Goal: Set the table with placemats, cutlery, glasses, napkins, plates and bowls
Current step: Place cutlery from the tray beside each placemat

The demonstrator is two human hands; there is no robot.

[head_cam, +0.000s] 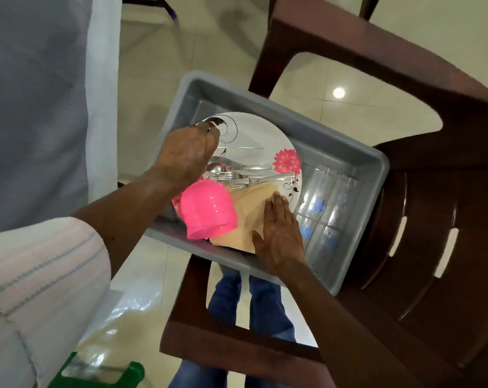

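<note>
Everything for the table sits in a grey tub [335, 141], and the tub rests on the seat of a brown chair [433, 219] just beside the counter [35, 107] with its pale cloth. None of it is out on the counter in this view, so I think the job has hardly begun. My left hand [185, 156] reaches over the tub and its fingers curl round the far rim of the white plate [259, 135] with the pink flower. It is a bit blurry there, but it looks like a grip for lifting. The cutlery [237, 175], a spoon and some forks, lies loose on top of the plate, so a tilt could make it slide off. The pink bowls [206, 211] are stacked upside down and lean on the near part of the plate, right under my left arm. My right hand [280, 233] is flat with straight fingers and holds nothing. It presses down on the tan napkins [251, 211], which lie partly on the plate. I think it is there to keep them from moving, or to steady the tub. The glasses [326, 203] lie on their sides at the right end of the tub, apart from both hands, safe from a bump for now
</note>
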